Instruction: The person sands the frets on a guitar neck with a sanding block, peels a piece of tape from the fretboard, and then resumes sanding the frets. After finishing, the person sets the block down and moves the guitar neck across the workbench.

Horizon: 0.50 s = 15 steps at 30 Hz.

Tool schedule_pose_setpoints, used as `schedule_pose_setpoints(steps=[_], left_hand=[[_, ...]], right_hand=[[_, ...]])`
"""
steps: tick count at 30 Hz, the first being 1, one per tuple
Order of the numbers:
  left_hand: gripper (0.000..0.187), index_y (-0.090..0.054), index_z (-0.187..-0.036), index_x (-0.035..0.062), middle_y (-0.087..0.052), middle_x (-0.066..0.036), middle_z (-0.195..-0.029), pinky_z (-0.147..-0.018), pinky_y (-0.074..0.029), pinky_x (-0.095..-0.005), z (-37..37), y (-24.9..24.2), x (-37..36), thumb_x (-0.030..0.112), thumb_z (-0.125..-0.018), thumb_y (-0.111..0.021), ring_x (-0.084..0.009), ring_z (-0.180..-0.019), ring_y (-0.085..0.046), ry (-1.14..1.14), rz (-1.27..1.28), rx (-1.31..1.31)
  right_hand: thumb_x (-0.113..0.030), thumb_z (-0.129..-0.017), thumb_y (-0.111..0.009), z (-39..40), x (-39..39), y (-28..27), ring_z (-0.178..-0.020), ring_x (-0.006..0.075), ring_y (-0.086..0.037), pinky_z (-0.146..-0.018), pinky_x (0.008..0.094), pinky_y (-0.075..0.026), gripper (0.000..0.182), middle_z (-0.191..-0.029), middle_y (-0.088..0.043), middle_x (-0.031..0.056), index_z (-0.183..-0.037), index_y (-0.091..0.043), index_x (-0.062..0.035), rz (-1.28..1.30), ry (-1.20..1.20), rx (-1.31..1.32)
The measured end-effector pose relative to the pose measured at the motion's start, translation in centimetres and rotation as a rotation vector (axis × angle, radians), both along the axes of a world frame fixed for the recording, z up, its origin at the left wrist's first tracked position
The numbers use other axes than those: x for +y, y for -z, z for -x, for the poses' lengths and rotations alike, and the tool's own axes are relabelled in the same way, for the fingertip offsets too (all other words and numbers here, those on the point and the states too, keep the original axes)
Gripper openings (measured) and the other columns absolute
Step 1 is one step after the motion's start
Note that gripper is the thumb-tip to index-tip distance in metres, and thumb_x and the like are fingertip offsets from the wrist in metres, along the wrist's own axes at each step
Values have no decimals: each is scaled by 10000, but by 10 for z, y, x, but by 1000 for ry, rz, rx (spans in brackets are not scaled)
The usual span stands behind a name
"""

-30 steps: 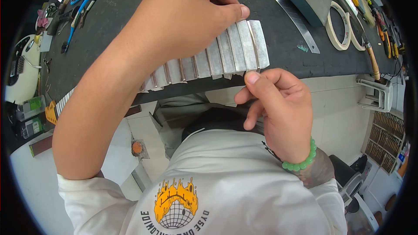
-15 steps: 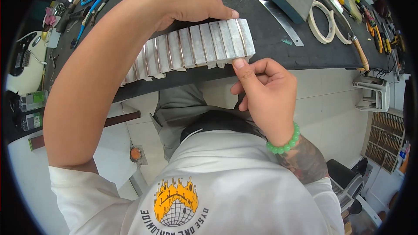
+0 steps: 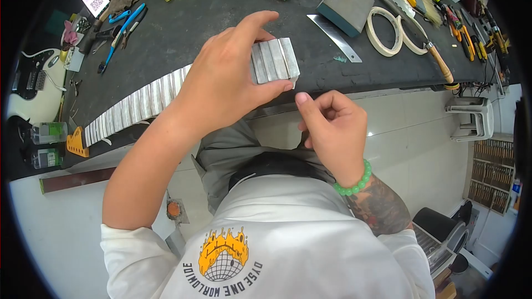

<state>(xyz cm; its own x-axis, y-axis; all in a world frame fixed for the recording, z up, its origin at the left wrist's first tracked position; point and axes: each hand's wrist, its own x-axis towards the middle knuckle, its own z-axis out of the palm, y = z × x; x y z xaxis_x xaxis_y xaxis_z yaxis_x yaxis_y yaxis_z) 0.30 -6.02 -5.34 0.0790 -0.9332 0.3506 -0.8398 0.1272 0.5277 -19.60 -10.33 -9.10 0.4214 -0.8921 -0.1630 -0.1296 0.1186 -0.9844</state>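
Observation:
A guitar neck (image 3: pixel 145 101) lies along the near edge of the dark bench, its fretboard covered with silver tape strips between the frets. At the far left end shows its yellowish headstock (image 3: pixel 78 143) with a row of holes. My left hand (image 3: pixel 221 75) spans the neck near its right end, closed around it. Its thumb lies along the near edge, its fingers reach the far edge, and the index finger is raised. Below the neck's right end my right hand (image 3: pixel 338 130) hovers apart from it, fingers loosely curled, thumb extended, nothing visible in it.
Behind the neck lie a metal ruler-like blade (image 3: pixel 334 39), grey blocks (image 3: pixel 346 4) and masking tape rolls (image 3: pixel 383 33). A wooden-handled tool (image 3: pixel 440 63) rests at right. A white guitar body (image 3: pixel 41 86) and a blue toothbrush-like tool (image 3: pixel 122 36) are at left.
My left hand has come back from the far edge and wrapped over the neck, thumb on the near edge. My right thumb has left the neck's edge. More of the neck's left part shows.

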Motion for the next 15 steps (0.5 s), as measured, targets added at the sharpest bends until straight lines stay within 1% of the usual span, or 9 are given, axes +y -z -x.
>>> schedule_pose_setpoints(steps=[2,4,5,7,8,10,11,13,15], left_hand=[[797,-532,-1419,74,-702,-127,-1160,-986,-499,-417,0,1,0,219,-731,-908,-329,-1119,-652,-11,30,-19],[712,-568,-1351,69,-701,-123,-1146,-1001,-481,-425,1,0,-1,227,-739,-897,-331,-1118,-644,-23,5,-66],[712,-568,-1351,69,-701,-123,-1146,-1001,-481,-425,1,1,-1,227,-739,-897,-331,-1118,-644,-26,8,-65],[622,-601,-1264,67,-700,-113,-1130,-1027,-449,-426,2,2,-1,243,-743,-891,-329,-1100,-645,-9,42,-143],[622,-601,-1264,67,-700,-113,-1130,-1027,-449,-426,3,1,-1,243,-743,-891,-329,-1100,-645,-16,49,-142],[551,-622,-1203,69,-698,-108,-1120,-1045,-423,-425,4,-2,0,249,-751,-880,-321,-1097,-643,-30,-26,-138],[551,-622,-1203,69,-698,-108,-1120,-1045,-423,-425,4,-1,0,249,-751,-880,-321,-1097,-643,-34,-17,-134],[506,-630,-1166,72,-697,-105,-1110,-1056,-414,-432,2,4,1,227,-752,-878,-318,-1101,-642,-1,87,-179],[491,-636,-1156,75,-697,-102,-1117,-1057,-412,-437,2,6,1,219,-753,-876,-315,-1112,-639,3,103,-190]], right_hand=[[-215,-959,-777,8,0,2,-485,40,-536,-424,228,-388,334,-611,-632,19,-753,-617,-7,-19,26,-17],[-214,-963,-773,17,-1,-1,-484,38,-533,-426,223,-391,325,-613,-632,19,-764,-618,-9,-28,35,0],[-214,-968,-769,21,-2,-2,-484,36,-530,-428,219,-394,317,-615,-632,20,-774,-620,-11,-41,50,18],[-207,-974,-762,28,-4,1,-488,33,-533,-431,212,-404,302,-619,-637,21,-784,-621,-19,-32,51,-5],[-206,-977,-759,31,-5,2,-490,34,-537,-432,209,-404,298,-624,-642,24,-786,-622,-22,-15,68,-5],[-205,-980,-757,35,-9,2,-493,35,-540,-432,206,-405,294,-629,-646,26,-788,-624,-25,11,83,-2],[-199,-982,-753,38,-11,2,-496,37,-544,-435,206,-409,287,-634,-650,28,-791,-625,-28,19,89,-4],[-193,-984,-749,42,-14,0,-498,39,-548,-437,206,-414,280,-639,-654,31,-793,-627,-30,35,90,1],[-179,-982,-749,45,-18,-3,-499,45,-552,-448,205,-426,268,-645,-658,35,-796,-628,-30,74,102,2]])
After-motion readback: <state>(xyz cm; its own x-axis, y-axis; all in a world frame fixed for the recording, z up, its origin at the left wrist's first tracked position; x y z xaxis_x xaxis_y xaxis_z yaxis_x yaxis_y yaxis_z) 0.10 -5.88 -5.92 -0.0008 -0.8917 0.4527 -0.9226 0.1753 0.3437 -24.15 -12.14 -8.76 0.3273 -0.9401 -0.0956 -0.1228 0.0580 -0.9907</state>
